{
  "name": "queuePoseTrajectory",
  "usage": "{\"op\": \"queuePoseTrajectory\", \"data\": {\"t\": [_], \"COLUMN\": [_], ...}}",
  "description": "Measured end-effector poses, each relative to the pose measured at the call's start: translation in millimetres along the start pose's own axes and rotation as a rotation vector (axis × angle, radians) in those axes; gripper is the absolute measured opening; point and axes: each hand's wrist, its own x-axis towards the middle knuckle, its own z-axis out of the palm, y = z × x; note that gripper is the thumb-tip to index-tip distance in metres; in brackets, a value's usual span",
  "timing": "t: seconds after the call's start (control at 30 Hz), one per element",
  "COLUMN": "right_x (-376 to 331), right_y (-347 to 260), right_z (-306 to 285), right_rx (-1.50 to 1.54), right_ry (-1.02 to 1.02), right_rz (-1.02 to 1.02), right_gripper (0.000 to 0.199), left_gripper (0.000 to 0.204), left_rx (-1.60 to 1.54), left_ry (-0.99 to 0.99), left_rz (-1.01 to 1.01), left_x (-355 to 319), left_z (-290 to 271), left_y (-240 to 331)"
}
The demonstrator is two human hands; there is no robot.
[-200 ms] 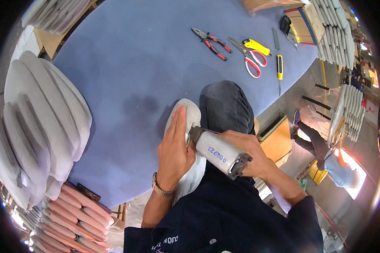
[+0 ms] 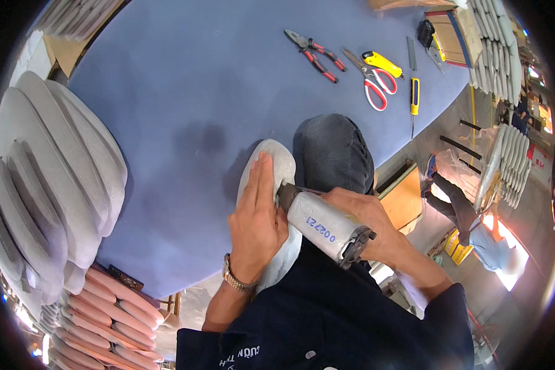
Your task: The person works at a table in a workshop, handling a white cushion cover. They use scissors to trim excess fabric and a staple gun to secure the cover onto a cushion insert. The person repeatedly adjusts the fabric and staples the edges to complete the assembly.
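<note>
A long, rounded, light-grey padded piece lies over my lap, its far end against the edge of the blue table. Across its upper part rests my left hand, fingers stretched flat along the surface and thumb toward the tool. My right hand is closed around a grey staple gun with handwritten marks on its body. The gun's nose touches the padded piece, or nearly so, close to my left thumb; the exact contact point is hard to see. Most of the gun's handle is hidden behind its body.
On the blue table lie pliers, scissors, a yellow cutter and a screwdriver. Grey pads pile up at left, above pinkish pads. A person in light blue is at far right.
The view has shifted slightly, so the table tools appear a little farther right and higher. My hands, the staple gun and the padded piece keep nearly the same arrangement.
</note>
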Motion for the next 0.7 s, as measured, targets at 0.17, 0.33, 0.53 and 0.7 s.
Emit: {"op": "queuePoseTrajectory", "data": {"t": [0.17, 0.33, 0.53, 0.7], "right_x": [6.4, -22.5, -53.7, -7.9], "right_y": [10.8, 27.0, 96.1, 163.8], "right_z": [-4.1, -13.6, -37.7, -60.5], "right_rx": [0.015, -0.023, -0.191, -0.386], "right_ry": [0.032, 0.191, 0.625, 0.685], "right_rz": [-0.107, -0.214, 0.103, 0.07], "right_gripper": [0.053, 0.055, 0.051, 0.058], "left_gripper": [0.082, 0.076, 0.071, 0.044], "left_rx": [0.021, 0.051, -0.178, -0.454], "left_ry": [0.039, 0.039, -0.081, -0.344], "left_rz": [0.046, -0.037, 0.163, 0.012], "left_x": [6.2, -3.9, 1.5, 60.8], "left_z": [-1.2, 13.9, 20.6, 6.2], "left_y": [-1.5, 7.9, -12.5, -13.8]}}
